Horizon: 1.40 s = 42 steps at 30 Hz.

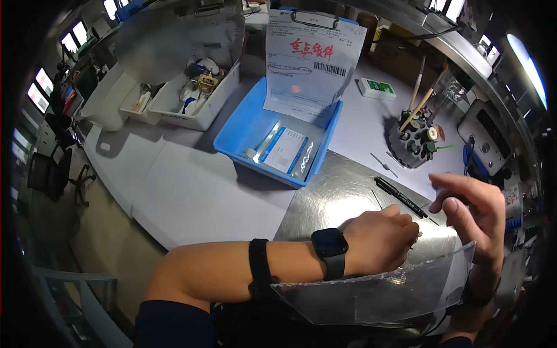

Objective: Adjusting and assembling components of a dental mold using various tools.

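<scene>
My left hand [380,239], with a black watch [329,243] on its wrist, is closed over the metal bench plate [331,194]. A tiny shiny piece [415,239] shows at its fingertips, too small to name. To its right, my right hand [478,211] is raised, thumb and forefinger bent and apart, with nothing visible between them. A black marker pen [400,197] lies on the plate between and beyond the hands. A clear plastic sheet [377,293] stands in front of my left hand and hides part of the right wrist.
Beyond the plate sits a blue bin [241,152] with a bagged labelled card [284,149] and an upright clipboard sheet [313,64]. White bins [200,119] stand far left. On the right are a round tool holder [412,145], a small white-green box [377,89] and a grey device [486,136].
</scene>
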Each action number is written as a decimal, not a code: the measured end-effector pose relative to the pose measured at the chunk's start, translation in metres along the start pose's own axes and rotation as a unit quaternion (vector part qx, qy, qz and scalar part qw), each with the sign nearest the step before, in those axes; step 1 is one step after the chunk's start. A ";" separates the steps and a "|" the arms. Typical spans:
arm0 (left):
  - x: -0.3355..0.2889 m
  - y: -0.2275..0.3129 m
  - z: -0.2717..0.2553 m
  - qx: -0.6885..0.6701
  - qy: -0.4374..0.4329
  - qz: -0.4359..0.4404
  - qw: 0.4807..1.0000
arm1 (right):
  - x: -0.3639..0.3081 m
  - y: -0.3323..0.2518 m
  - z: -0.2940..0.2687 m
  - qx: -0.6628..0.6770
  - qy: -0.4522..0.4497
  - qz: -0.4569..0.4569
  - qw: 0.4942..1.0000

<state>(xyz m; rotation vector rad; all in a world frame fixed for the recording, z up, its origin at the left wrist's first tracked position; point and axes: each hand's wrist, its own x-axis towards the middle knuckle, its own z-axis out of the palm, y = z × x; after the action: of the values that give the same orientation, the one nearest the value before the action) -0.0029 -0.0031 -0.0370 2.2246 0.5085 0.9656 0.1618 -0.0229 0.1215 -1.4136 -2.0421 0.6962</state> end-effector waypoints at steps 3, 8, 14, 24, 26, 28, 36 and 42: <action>0.006 0.008 0.003 0.015 -0.003 -0.010 1.000 | -0.027 0.044 -0.001 0.020 0.010 0.036 0.999; 0.010 0.005 0.001 0.001 -0.005 -0.006 1.000 | -0.060 0.081 0.003 0.188 0.035 0.077 0.979; 0.017 0.003 -0.010 -0.008 -0.031 -0.014 0.999 | -0.071 0.051 -0.010 0.202 -0.051 -0.084 0.974; 0.020 0.006 -0.009 0.013 -0.072 -0.012 0.997 | -0.112 0.044 -0.004 0.130 0.015 -0.087 0.988; 0.024 0.009 -0.009 0.022 -0.072 -0.013 0.997 | -0.107 0.020 -0.006 0.117 0.028 -0.089 0.989; 0.027 0.014 -0.005 -0.001 -0.075 -0.026 0.997 | -0.118 0.011 -0.005 0.104 0.047 -0.073 0.991; 0.023 0.013 -0.008 -0.002 -0.096 -0.073 0.993 | -0.153 0.058 0.001 0.145 -0.070 -0.038 0.986; 0.020 0.009 -0.013 -0.019 -0.098 -0.080 0.992 | -0.154 0.056 0.004 0.137 -0.096 -0.032 0.985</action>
<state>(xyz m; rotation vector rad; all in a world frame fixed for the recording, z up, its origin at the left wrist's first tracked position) 0.0017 0.0073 -0.0140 2.1776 0.5636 0.6598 0.2410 -0.1515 0.0569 -1.1557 -2.0304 1.0764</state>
